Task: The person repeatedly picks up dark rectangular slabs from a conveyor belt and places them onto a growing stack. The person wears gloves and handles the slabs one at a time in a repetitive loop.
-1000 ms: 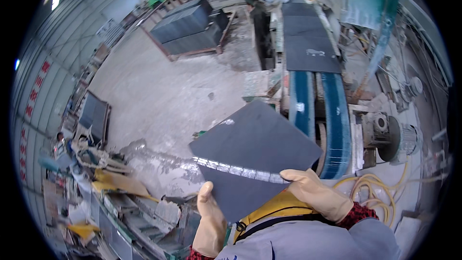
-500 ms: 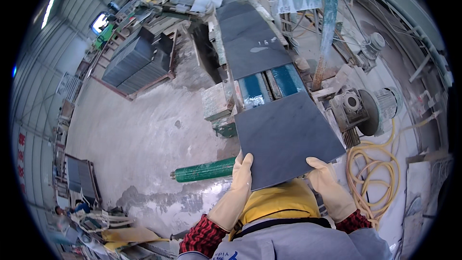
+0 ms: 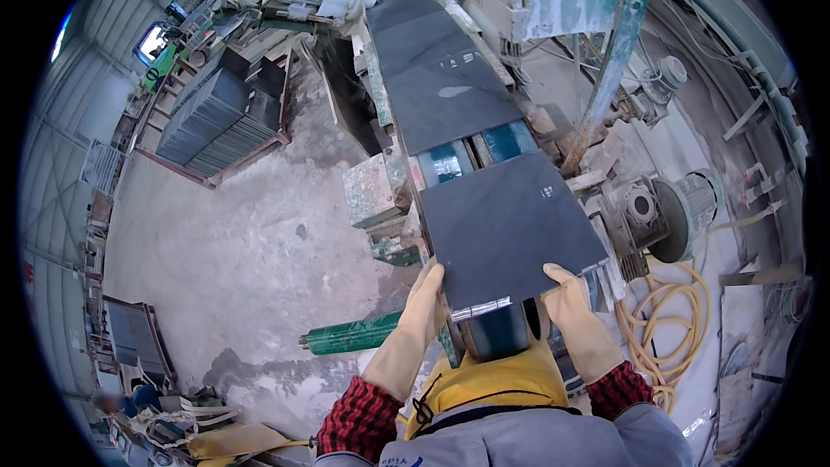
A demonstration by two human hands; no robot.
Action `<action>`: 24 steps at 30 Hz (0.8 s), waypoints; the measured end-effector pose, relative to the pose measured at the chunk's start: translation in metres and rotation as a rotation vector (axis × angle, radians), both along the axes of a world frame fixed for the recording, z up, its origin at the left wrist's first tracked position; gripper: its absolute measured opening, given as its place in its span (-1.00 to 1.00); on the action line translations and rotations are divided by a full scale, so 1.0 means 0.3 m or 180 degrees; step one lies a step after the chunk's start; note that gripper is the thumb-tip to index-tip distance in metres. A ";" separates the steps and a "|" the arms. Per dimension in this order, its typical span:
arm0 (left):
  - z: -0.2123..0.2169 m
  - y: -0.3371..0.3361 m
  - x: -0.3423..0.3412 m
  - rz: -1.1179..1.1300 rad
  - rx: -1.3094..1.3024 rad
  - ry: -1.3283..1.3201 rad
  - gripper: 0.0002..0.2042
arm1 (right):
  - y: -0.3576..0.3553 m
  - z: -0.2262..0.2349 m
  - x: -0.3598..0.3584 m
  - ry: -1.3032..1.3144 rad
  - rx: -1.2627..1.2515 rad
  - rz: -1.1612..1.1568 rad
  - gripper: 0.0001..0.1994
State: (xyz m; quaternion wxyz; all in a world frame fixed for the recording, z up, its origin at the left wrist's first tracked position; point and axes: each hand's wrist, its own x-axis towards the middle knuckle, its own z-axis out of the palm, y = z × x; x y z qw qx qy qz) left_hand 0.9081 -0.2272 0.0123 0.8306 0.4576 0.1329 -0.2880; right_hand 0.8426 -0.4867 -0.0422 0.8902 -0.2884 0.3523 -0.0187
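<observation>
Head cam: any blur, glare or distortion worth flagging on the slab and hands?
Head view: strong fisheye, so the conveyor edges bow and a black rim rings the picture. The dark slab, left hand and right hand are sharp, with no motion blur. Light is soft daylight with only faint shadows. There is a mild sheen on the slab's near edge, and a window at upper left is blown out.

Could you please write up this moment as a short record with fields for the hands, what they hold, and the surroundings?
Left hand: gloved left hand on the near left corner of the dark slab
Right hand: gloved right hand on its near right corner
Slab position: flat over the blue conveyor belt
Further up the belt: more dark slabs
Floor left: green roller, pallet of stacked slabs
Floor right: yellow hose, motor
</observation>
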 end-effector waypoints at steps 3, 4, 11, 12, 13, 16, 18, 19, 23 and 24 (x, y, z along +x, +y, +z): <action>0.076 0.037 -0.038 -0.0842 0.0559 0.0843 -0.55 | 0.007 0.032 0.085 -0.0279 0.0242 -0.0294 -0.78; 0.082 0.051 -0.055 -0.1073 0.0764 0.1087 -0.55 | 0.003 0.016 0.106 -0.0279 0.0293 -0.0287 -0.76; -0.004 0.022 0.049 -0.0443 0.0855 0.0680 -0.73 | 0.023 0.017 0.250 -0.0326 0.0332 -0.0349 -0.69; -0.016 0.020 0.065 -0.0452 0.0858 0.0656 -0.73 | 0.019 0.001 0.262 -0.0332 0.0343 -0.0330 -0.68; -0.015 0.017 0.081 -0.0424 0.0827 0.0686 -0.74 | 0.019 -0.013 0.274 -0.0339 0.0355 -0.0313 -0.67; -0.040 0.020 0.108 -0.0337 0.0901 0.0709 -0.75 | 0.028 -0.035 0.305 -0.0399 0.0388 -0.0344 -0.68; -0.045 0.014 0.125 -0.0274 0.0965 0.0726 -0.76 | 0.032 -0.027 0.322 -0.0388 0.0359 -0.0311 -0.69; -0.047 0.011 0.134 -0.0247 0.0998 0.0734 -0.76 | 0.034 -0.020 0.331 -0.0382 0.0344 -0.0299 -0.69; -0.055 0.007 0.169 -0.0115 0.1000 0.0744 -0.76 | 0.036 -0.065 0.368 -0.0392 0.0402 -0.0223 -0.69; -0.055 0.007 0.177 -0.0079 0.1002 0.0745 -0.75 | 0.037 -0.080 0.375 -0.0380 0.0418 -0.0199 -0.68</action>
